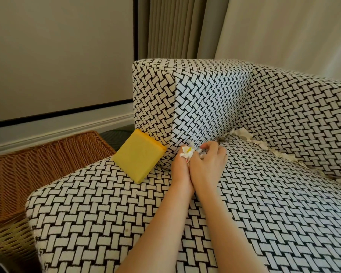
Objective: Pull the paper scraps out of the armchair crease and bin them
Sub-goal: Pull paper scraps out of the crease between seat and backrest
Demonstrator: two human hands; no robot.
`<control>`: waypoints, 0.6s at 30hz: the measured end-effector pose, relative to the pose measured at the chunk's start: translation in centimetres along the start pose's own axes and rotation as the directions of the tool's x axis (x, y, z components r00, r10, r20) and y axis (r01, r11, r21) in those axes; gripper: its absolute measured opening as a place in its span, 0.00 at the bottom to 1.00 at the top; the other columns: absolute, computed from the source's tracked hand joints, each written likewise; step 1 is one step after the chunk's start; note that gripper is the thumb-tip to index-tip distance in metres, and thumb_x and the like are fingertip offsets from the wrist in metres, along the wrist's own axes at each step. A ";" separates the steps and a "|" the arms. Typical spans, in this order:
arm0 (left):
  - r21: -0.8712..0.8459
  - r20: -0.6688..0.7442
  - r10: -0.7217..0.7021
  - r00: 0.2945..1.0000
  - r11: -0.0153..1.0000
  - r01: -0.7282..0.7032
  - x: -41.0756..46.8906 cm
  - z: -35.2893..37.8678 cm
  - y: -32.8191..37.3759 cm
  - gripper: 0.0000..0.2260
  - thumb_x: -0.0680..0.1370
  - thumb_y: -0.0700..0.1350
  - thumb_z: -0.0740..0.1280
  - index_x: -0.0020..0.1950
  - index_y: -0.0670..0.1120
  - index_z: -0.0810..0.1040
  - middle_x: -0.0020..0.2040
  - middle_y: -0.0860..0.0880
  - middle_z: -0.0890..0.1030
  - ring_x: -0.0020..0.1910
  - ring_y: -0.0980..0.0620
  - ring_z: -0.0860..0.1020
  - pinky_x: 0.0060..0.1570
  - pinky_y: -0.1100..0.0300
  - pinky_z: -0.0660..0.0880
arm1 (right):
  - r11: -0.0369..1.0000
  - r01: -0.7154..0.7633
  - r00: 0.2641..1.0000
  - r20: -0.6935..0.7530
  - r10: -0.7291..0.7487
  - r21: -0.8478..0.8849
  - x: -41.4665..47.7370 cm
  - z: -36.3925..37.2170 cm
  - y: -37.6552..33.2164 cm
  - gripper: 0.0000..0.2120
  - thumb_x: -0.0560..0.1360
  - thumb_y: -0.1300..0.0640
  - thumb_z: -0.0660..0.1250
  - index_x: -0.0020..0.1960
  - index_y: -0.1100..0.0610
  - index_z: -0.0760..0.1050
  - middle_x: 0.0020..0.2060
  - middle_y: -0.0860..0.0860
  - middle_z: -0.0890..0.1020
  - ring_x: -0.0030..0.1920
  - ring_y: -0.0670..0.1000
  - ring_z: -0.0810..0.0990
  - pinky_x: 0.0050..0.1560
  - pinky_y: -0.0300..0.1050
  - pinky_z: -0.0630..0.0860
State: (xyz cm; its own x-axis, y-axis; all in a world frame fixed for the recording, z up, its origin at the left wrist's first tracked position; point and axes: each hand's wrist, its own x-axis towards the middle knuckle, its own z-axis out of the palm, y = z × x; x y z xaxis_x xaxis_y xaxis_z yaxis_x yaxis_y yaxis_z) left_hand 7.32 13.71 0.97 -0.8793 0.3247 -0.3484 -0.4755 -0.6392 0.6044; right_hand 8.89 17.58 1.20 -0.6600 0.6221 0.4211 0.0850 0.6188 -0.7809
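Both hands meet on the seat of the armchair (264, 203), at the crease where the seat cushion runs into the armrest (209, 99) on the left side. The two hands are pressed side by side, wrists touching.

The left hand (180, 168) grips a wad of paper scraps (187, 153), white with a bit of yellow. The wad sticks out above the fist and lies right against the foot of the armrest. The right hand (207, 164) lies just beside it with its fingers (209, 147) curled down at the crease. They touch the wad's right side, but I cannot tell if they pinch a scrap of their own.

More loose scraps (242, 134) lie further along, in the corner where the armrest meets the back. From there they trail toward the right along the crease at the seat's back edge; some look pale with grey spots.

A yellow block (139, 156) stands tilted on the left edge of the seat, its top corner leaning on the front of the armrest, near the hands but apart from them. A wicker basket (47, 158) stands on the floor to the left of the armchair. Curtains (173, 26) hang behind the armrest.
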 end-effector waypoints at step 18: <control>0.150 -0.217 0.068 0.974 0.988 -0.036 -7.1 -2.3 6.4 0.13 0.72 0.45 0.62 0.31 0.48 0.62 0.28 0.50 0.66 0.26 0.53 0.65 0.28 0.61 0.63 | 0.788 -0.289 0.937 0.331 0.114 0.544 -7.1 -0.5 -6.4 0.15 0.78 0.62 0.54 0.40 0.53 0.76 0.34 0.47 0.79 0.37 0.46 0.76 0.38 0.40 0.72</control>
State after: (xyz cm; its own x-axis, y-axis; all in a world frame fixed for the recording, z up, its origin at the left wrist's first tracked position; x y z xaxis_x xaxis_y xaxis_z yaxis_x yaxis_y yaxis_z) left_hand 10.63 5.67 5.64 -0.8829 0.1216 -0.4535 -0.4424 -0.5388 0.7169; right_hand 13.43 9.43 3.43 -0.8555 0.4948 0.1525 -0.1489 0.0469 -0.9877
